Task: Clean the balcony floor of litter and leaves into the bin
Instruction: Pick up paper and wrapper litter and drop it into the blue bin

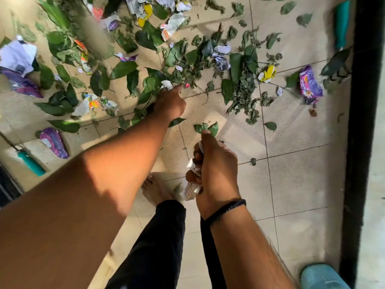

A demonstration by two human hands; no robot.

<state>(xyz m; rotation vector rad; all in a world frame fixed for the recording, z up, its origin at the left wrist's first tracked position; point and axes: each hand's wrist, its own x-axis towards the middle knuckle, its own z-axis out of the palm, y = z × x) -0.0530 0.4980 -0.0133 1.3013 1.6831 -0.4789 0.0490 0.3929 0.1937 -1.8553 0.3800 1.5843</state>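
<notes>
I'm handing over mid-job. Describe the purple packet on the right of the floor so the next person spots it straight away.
Start at the black frame running down the right edge of the view. Just left of it, past a dark leaf, the purple packet lies flat on the tiles. The yellow wrapper to its left is smaller and crumpled; this packet is plump, with orange and white print, and lies far from both hands.

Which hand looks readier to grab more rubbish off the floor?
The left hand: it already reaches down to the white paper scrap among the leaves. The right hand is full, gripping crumpled paper and leaves.
</notes>
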